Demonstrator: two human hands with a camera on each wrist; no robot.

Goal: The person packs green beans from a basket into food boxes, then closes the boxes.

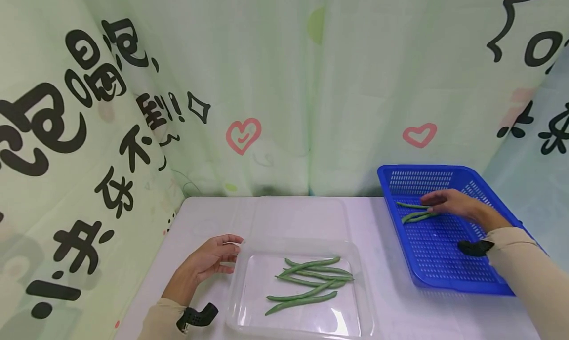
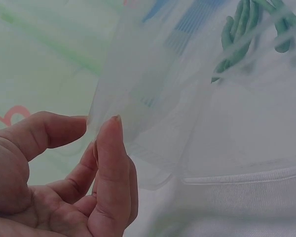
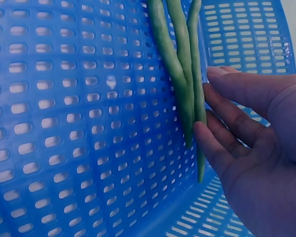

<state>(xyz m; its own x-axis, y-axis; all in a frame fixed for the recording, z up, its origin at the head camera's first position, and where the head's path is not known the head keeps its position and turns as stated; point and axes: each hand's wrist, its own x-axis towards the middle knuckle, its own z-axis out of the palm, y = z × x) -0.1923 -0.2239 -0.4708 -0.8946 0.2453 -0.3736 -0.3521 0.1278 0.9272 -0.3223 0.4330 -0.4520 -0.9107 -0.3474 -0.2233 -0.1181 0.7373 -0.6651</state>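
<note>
My left hand [image 1: 213, 258] is at the left rim of a clear plastic tray [image 1: 237, 305], its fingertips [image 2: 116, 123] touching the edge with loosely bent fingers. Several green beans [image 1: 306, 298] lie loosely crossed on the tray's floor. On the right, my right hand [image 1: 458, 206] reaches into a blue plastic basket [image 1: 453, 261]. Three green beans [image 3: 185, 64] lie along the basket's side there. Seen from the right wrist, one fingertip [image 3: 200, 129] touches the outermost bean, while the thumb and other fingers stand spread beside it without closing round it.
A white cloth covers the table [image 1: 213, 211]. The perforated basket stands to the right of the tray, with a strip of table between them. A pale green curtain [image 1: 284, 83] with printed hearts and black characters hangs behind and at the sides.
</note>
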